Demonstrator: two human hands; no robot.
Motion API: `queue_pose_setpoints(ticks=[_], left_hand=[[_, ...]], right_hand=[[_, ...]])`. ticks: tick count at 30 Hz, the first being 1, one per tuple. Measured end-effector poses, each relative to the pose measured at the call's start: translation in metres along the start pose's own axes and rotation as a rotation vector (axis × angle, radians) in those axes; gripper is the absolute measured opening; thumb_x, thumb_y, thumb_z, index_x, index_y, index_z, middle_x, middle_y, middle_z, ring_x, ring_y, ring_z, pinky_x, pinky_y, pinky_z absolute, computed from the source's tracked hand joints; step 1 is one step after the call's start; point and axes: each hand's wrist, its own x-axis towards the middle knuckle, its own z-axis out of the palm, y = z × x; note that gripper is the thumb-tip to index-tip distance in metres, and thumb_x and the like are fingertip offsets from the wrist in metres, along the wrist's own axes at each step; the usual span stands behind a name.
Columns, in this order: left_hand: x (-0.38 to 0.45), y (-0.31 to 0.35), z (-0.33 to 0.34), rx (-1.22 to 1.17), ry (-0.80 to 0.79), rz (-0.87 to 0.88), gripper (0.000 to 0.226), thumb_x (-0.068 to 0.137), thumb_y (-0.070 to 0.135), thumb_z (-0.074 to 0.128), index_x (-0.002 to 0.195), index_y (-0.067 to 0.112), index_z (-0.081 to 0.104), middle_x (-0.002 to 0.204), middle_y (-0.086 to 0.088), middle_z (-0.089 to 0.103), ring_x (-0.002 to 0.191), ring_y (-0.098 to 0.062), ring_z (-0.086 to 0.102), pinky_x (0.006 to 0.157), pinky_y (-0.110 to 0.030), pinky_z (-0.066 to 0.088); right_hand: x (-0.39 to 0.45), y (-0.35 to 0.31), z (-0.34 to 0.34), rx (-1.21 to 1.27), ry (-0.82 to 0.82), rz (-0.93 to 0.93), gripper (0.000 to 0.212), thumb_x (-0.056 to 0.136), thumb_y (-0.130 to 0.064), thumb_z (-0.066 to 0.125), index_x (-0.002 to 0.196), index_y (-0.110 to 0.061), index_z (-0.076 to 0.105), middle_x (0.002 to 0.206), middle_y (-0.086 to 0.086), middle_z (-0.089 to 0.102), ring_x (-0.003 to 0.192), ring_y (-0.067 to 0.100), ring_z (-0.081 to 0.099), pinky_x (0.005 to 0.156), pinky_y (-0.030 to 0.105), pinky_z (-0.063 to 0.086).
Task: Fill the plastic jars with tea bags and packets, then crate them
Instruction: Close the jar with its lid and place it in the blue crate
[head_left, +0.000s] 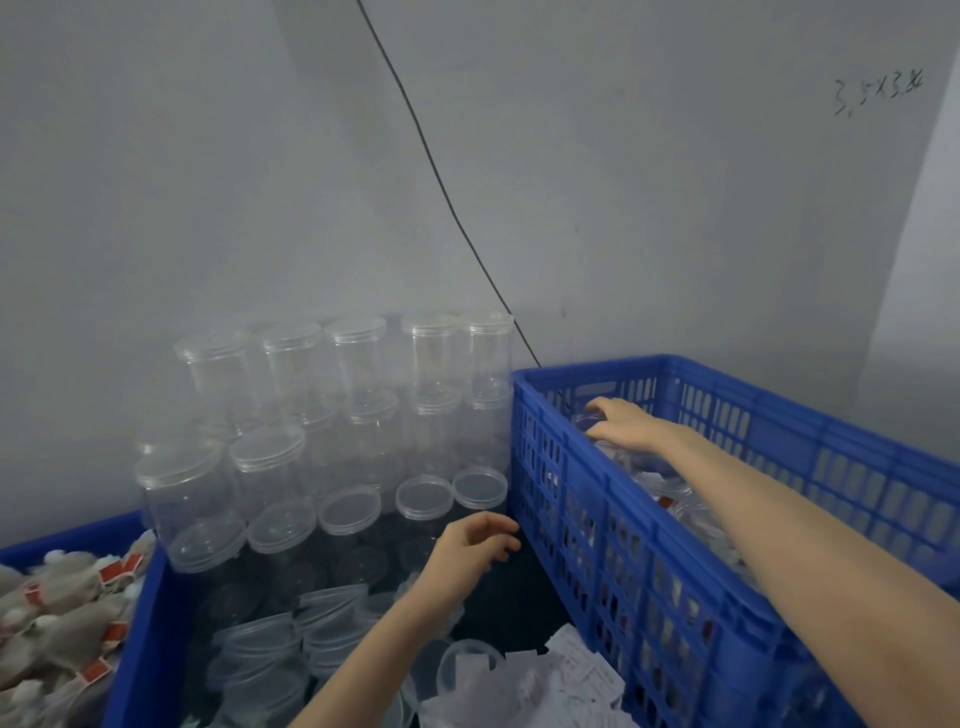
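Your right hand (621, 423) is down in the blue crate (587, 525), fingers curled over the lid of a jar (589, 420) at the far corner, so that one's basically crated. Left hand (475, 545) hovers just beside the crate's outer wall, fingers loosely curled and holding nothing.

Biggest risk I'd guess: the stack (332, 415) of empty jars against the wall. It's piled a few layers high on smooth clear plastic, touching the crate's corner. Bump the crate or swing that left arm back carelessly and the whole lot could topple. Also, let go of the jar tilted and it may roll onto its neighbours.

Work surface is dark, littered with loose lids (270, 644) and white packets (576, 670). Tea bags (62, 613) sit in a bin at left. Plain grey walls, a thin cable (441, 182) hanging down.
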Motion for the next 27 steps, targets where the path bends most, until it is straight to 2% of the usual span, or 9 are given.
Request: queue_pose_setpoints(ticks=[5,11,13,15,18,22,25,27], left_hand=[[0.001,0.0,0.002,0.002,-0.033,-0.002,0.021,0.091,0.004,0.054,0.092,0.023,0.065,0.081,0.01,0.07,0.073,-0.005,0.059,0.063,-0.014,0.042],[-0.002,0.001,-0.002,-0.009,-0.028,-0.008,0.022,0.091,0.001,0.053,0.092,0.02,0.064,0.082,0.005,0.069,0.071,-0.006,0.056,0.058,-0.011,0.04],[-0.003,0.001,-0.005,0.008,-0.036,-0.008,0.021,0.092,0.002,0.053,0.093,0.021,0.064,0.083,0.005,0.069,0.073,-0.006,0.057,0.059,-0.011,0.041],[-0.006,0.002,-0.01,0.026,-0.043,-0.009,0.02,0.092,0.004,0.053,0.094,0.021,0.064,0.084,0.006,0.068,0.073,-0.005,0.057,0.061,-0.012,0.042],[-0.011,0.003,-0.02,0.043,-0.019,-0.013,0.019,0.091,0.004,0.055,0.093,0.021,0.064,0.082,0.006,0.069,0.072,-0.005,0.057,0.065,-0.016,0.043],[-0.022,0.003,-0.038,0.069,0.06,0.023,0.019,0.091,0.004,0.055,0.093,0.02,0.065,0.089,0.0,0.07,0.08,-0.008,0.063,0.079,-0.023,0.049],[-0.028,0.002,-0.056,0.177,0.183,0.082,0.021,0.092,0.006,0.055,0.096,0.024,0.064,0.096,0.002,0.069,0.087,-0.01,0.064,0.069,-0.013,0.05],[-0.032,0.001,-0.071,0.261,0.313,0.141,0.021,0.092,0.007,0.054,0.1,0.024,0.064,0.098,0.006,0.067,0.082,-0.008,0.063,0.062,-0.008,0.049]], right_hand=[[-0.003,0.003,-0.005,0.001,-0.114,-0.022,0.068,0.092,-0.032,0.058,0.152,-0.016,0.031,0.16,0.009,0.026,0.144,0.029,0.03,0.115,0.046,0.03],[-0.01,0.011,-0.005,0.094,-0.097,0.046,0.079,0.092,-0.06,0.052,0.156,-0.023,0.023,0.164,0.003,0.017,0.15,0.026,0.017,0.119,0.047,0.018],[-0.012,0.012,-0.006,0.132,-0.083,0.055,0.08,0.093,-0.063,0.049,0.156,-0.024,0.021,0.164,0.002,0.015,0.15,0.026,0.015,0.119,0.047,0.016],[-0.013,0.008,-0.008,0.147,-0.025,0.035,0.076,0.096,-0.059,0.045,0.156,-0.02,0.021,0.164,0.004,0.017,0.15,0.026,0.019,0.118,0.043,0.019],[-0.018,-0.011,-0.016,-0.016,0.161,-0.037,0.069,0.099,-0.047,0.049,0.154,-0.012,0.025,0.16,0.01,0.028,0.144,0.027,0.031,0.113,0.042,0.03],[-0.036,-0.059,-0.024,-0.17,0.336,-0.208,0.054,0.099,-0.034,0.053,0.146,-0.012,0.039,0.148,0.008,0.045,0.131,0.025,0.047,0.101,0.042,0.044],[-0.054,-0.107,-0.015,-0.194,0.323,-0.35,0.042,0.098,-0.033,0.054,0.136,-0.015,0.051,0.134,0.002,0.057,0.118,0.021,0.055,0.092,0.038,0.047],[-0.068,-0.138,0.001,-0.22,0.272,-0.45,0.036,0.097,-0.034,0.054,0.13,-0.018,0.055,0.125,-0.001,0.062,0.11,0.018,0.058,0.086,0.034,0.047]])
